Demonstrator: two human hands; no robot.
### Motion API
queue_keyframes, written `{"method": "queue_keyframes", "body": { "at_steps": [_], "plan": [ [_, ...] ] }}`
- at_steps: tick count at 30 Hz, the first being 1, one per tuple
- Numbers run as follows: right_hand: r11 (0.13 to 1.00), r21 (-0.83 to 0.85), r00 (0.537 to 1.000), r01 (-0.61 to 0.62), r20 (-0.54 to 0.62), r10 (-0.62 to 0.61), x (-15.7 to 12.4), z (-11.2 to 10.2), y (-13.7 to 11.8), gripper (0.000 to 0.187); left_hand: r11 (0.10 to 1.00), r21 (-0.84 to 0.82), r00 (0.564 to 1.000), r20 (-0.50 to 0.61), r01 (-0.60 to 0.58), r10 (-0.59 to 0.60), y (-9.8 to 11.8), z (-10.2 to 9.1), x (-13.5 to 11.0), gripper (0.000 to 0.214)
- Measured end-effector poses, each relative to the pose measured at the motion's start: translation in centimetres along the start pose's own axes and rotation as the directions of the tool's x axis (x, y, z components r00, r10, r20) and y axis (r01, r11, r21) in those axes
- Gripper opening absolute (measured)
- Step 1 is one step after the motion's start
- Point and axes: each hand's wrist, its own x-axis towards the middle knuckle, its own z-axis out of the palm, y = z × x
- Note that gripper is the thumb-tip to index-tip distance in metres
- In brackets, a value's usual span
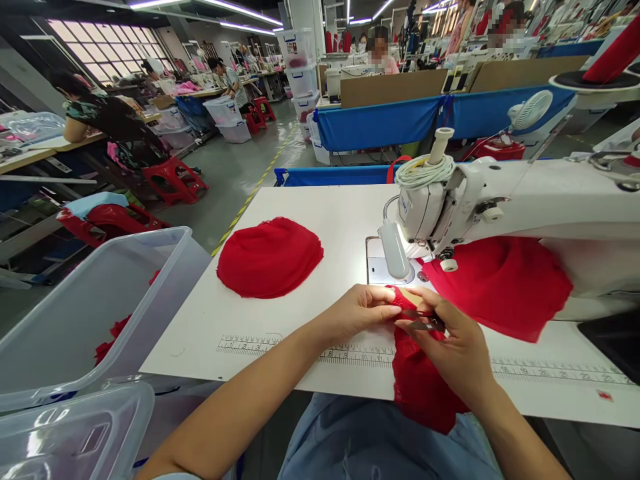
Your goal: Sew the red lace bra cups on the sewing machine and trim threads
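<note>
Between thumb and fingers, my left hand (367,308) pinches the top edge of a red fabric piece (417,373), which hangs over the table's front edge onto my lap. My right hand (455,337) grips dark thread snips (423,320), their blades pointing left at the fabric close to my left fingertips. Just beyond both hands is the needle area of a white sewing machine (525,200). Another red fabric piece (505,287) lies under the machine's arm, right of the needle. Left on the table rests a rounded stack of red fabric (270,257).
The white table (345,207) has a printed ruler (350,355) along its front. A clear plastic bin (150,280) with red scraps stands at the left, a plastic lid (75,433) near it. A dark flat object (613,343) lies at the right. Co-workers sit farther back.
</note>
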Motion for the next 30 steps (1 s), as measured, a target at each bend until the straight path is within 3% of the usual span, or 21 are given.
{"method": "queue_keyframes", "body": {
  "at_steps": [3, 7, 9, 13, 15, 17, 25, 30],
  "plan": [
    [0.999, -0.011, 0.998, 0.04, -0.041, -0.041, 0.4, 0.7, -0.6, 0.013, 0.996, 0.088, 0.998, 0.063, -0.022, 0.016, 0.2, 0.0, -0.1, 0.015],
    [0.977, 0.178, 0.972, -0.118, -0.18, 0.151, -0.5, -1.2, -1.1, 0.024, 0.997, 0.065, 0.994, -0.103, -0.035, 0.041, -0.1, -0.4, 0.2, 0.013],
    [0.948, 0.262, 0.975, -0.179, -0.081, 0.206, -1.5, -3.1, -0.7, 0.035, 1.0, 0.005, 0.988, -0.149, -0.029, 0.029, -0.3, -0.6, 0.4, 0.018],
    [0.976, 0.004, 0.975, -0.216, 0.045, 0.216, -3.4, -6.9, 1.2, 0.017, 1.0, -0.025, 0.993, -0.117, 0.005, -0.008, -0.4, -0.8, 0.5, 0.027],
    [0.961, -0.106, 0.963, -0.254, 0.067, 0.262, -4.1, -8.2, 2.1, 0.032, 1.0, -0.026, 0.996, -0.09, -0.003, 0.0, -0.4, -0.7, 0.5, 0.027],
    [0.946, -0.169, 0.95, -0.278, 0.097, 0.297, -4.5, -8.7, 2.5, 0.026, 0.998, -0.056, 0.997, -0.076, -0.025, 0.021, -0.4, -0.6, 0.5, 0.026],
    [0.971, -0.031, 0.962, -0.238, 0.132, 0.24, -3.3, -5.7, 1.6, 0.03, 0.993, -0.116, 0.997, -0.077, -0.018, 0.009, -0.5, -0.4, 0.3, 0.033],
    [0.95, 0.089, 0.954, -0.299, 0.034, 0.297, -1.5, -2.4, 1.6, 0.036, 0.988, -0.154, 0.999, -0.041, 0.009, -0.015, -0.3, -0.3, 0.1, 0.04]
  ]
}}
